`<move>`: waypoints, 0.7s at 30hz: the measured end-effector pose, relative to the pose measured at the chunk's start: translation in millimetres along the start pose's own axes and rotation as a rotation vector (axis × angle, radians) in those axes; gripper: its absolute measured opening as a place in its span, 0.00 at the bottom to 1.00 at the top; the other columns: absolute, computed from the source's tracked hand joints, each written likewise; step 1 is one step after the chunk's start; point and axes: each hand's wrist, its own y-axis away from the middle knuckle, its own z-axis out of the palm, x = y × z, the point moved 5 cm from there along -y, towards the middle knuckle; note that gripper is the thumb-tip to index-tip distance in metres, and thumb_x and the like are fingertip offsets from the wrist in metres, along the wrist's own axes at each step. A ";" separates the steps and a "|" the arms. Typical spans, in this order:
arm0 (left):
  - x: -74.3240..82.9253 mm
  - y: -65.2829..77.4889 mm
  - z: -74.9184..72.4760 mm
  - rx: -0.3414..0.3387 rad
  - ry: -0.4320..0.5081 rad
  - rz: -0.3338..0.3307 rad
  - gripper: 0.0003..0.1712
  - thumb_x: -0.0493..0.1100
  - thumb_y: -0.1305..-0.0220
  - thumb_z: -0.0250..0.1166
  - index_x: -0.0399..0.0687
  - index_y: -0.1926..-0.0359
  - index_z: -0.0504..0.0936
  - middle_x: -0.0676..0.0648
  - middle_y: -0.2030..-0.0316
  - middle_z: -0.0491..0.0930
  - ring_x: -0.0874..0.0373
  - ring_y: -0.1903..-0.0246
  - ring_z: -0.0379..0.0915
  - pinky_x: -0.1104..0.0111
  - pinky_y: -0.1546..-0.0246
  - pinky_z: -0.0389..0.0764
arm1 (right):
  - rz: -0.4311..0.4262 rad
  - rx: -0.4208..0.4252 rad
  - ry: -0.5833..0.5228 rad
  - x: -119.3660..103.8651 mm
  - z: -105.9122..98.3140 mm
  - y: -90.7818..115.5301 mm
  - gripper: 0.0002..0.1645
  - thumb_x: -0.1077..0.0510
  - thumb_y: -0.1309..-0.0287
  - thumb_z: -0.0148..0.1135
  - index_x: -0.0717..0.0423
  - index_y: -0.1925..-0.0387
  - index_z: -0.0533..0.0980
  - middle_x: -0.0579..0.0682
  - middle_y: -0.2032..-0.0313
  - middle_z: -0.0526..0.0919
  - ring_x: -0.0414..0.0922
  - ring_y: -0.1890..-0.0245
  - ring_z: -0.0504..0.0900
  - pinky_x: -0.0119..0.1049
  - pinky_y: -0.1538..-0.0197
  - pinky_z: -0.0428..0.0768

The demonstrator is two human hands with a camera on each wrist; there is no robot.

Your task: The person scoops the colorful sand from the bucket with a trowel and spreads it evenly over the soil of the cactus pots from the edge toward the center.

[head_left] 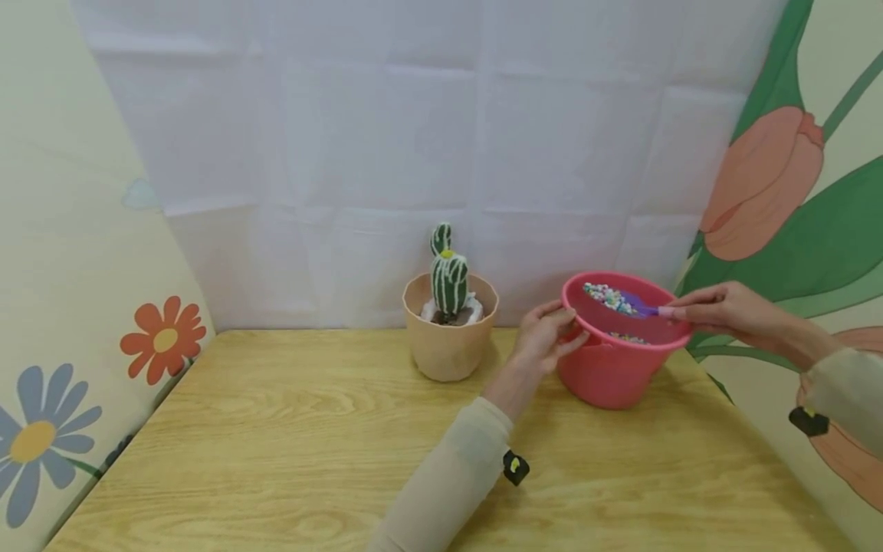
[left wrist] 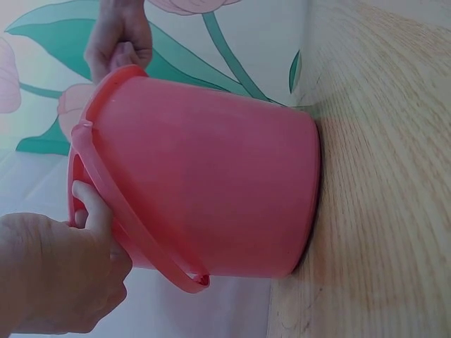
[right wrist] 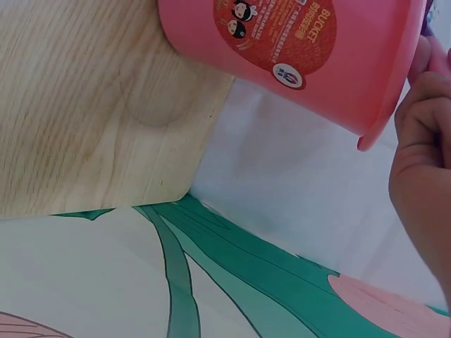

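A pink plastic bucket [head_left: 607, 379] stands on the table's right side. At its near left rim my left hand [head_left: 541, 337] grips the edge, thumb and fingers on either side; the bucket's handle [left wrist: 134, 218] hangs down along the wall in the left wrist view. Over the far right rim, my right hand [head_left: 734, 314] holds a purple scoop [head_left: 638, 304] by its handle. Small multicoloured beads [head_left: 607, 297] lie heaped on the scoop, inside the bucket's mouth. More beads [head_left: 628, 338] show lower in the bucket; most of its inside is hidden by the near wall.
Left of the bucket, a peach pot [head_left: 444, 353] holds a green and white cactus figure [head_left: 450, 285]. The wooden table [head_left: 276, 445] meets a white cloth [head_left: 372, 153] behind. Flower-patterned walls flank both sides. An orange label [right wrist: 275, 35] is on the bucket.
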 end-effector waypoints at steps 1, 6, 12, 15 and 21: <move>0.2 0.3 0.1 0.001 0.000 -0.001 0.17 0.27 0.35 0.66 0.36 0.46 0.80 0.34 0.55 0.82 0.49 0.61 0.81 0.57 0.58 0.87 | 0.002 0.010 0.012 0.0 -0.6 0.1 0.19 0.61 0.27 0.59 0.68 0.41 0.78 0.56 0.49 0.86 0.49 0.51 0.86 0.44 0.50 0.84; 0.2 0.0 -0.5 -0.010 -0.004 -0.003 0.18 0.28 0.35 0.66 0.36 0.45 0.79 0.36 0.58 0.82 0.50 0.61 0.81 0.57 0.58 0.87 | 0.013 0.048 0.072 -3.5 -1.0 0.5 0.24 0.56 0.29 0.63 0.68 0.39 0.77 0.54 0.49 0.86 0.48 0.52 0.86 0.42 0.50 0.84; 5.1 0.5 -4.7 -0.043 -0.088 -0.004 0.20 0.28 0.34 0.65 0.34 0.42 0.77 0.38 0.62 0.81 0.52 0.64 0.79 0.59 0.58 0.87 | 0.025 0.058 0.093 -8.1 0.1 1.9 0.26 0.55 0.29 0.64 0.69 0.39 0.76 0.55 0.48 0.86 0.49 0.52 0.86 0.42 0.50 0.84; 10.9 3.4 -7.3 -0.053 -0.194 0.017 0.20 0.32 0.32 0.66 0.36 0.41 0.77 0.39 0.61 0.81 0.52 0.65 0.79 0.59 0.60 0.87 | 0.035 0.060 0.105 -10.4 -0.4 3.6 0.26 0.54 0.29 0.64 0.69 0.39 0.76 0.55 0.48 0.85 0.48 0.51 0.86 0.41 0.50 0.84; 27.1 16.6 -8.7 -0.111 -0.436 0.086 0.23 0.35 0.31 0.65 0.38 0.37 0.74 0.40 0.56 0.79 0.50 0.64 0.80 0.60 0.62 0.88 | 0.056 0.101 0.198 -16.6 -5.8 6.8 0.28 0.50 0.31 0.66 0.67 0.40 0.79 0.54 0.56 0.88 0.44 0.62 0.83 0.36 0.60 0.85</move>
